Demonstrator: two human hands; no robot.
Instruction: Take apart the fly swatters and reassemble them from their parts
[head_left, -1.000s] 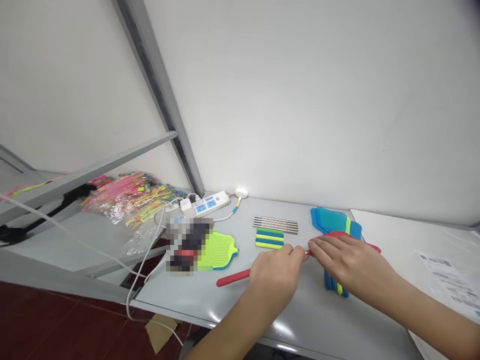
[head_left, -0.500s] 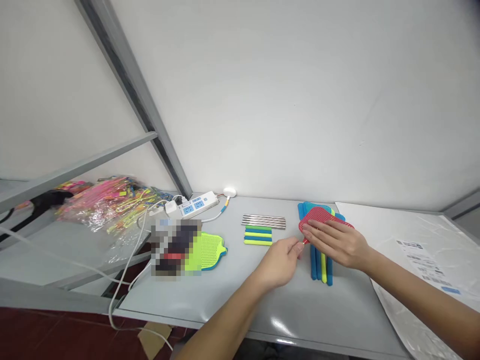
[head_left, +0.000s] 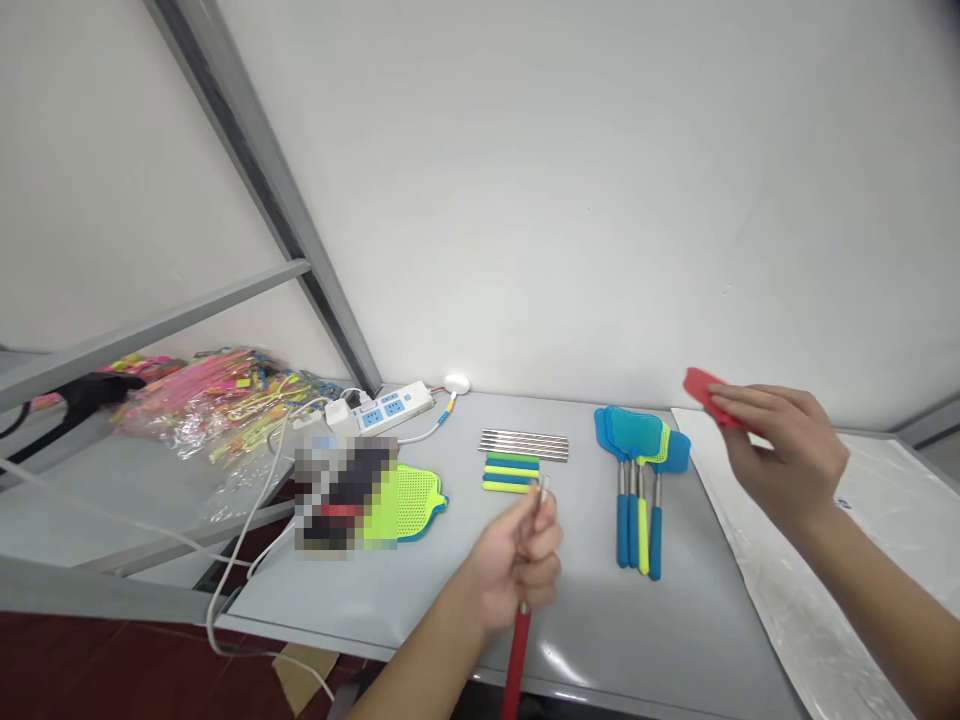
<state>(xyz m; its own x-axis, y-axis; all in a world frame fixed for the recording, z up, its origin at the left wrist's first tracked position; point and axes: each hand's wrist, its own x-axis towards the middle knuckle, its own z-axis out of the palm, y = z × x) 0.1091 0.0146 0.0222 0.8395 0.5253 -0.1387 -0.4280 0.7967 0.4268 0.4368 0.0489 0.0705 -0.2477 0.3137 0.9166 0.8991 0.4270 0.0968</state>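
Note:
My left hand (head_left: 517,560) is closed around the metal rod of a fly swatter handle, whose red grip (head_left: 516,660) points down past the table's front edge. The rod's tip shows above my fingers. My right hand (head_left: 787,450) holds a red fly swatter head (head_left: 703,390) up at the right, apart from the rod; fingers cover much of it. Between my hands, several assembled fly swatters (head_left: 637,435) with blue or yellow-green heads and grips lie side by side. Beyond my left hand lie loose metal rods (head_left: 523,445) and a row of blue, green and yellow grips (head_left: 511,473).
Yellow-green and blue swatter heads (head_left: 416,505) lie at left beside a pixelated patch. A white power strip (head_left: 394,408) with cables sits behind them. Bagged colourful goods (head_left: 225,400) fill the left shelf. White plastic packaging (head_left: 757,520) covers the table's right side.
The red swatter head and its handle are now apart. My right hand has lifted the head up and right; my left hand has moved left and down with the rod, uncovering the swatters between.

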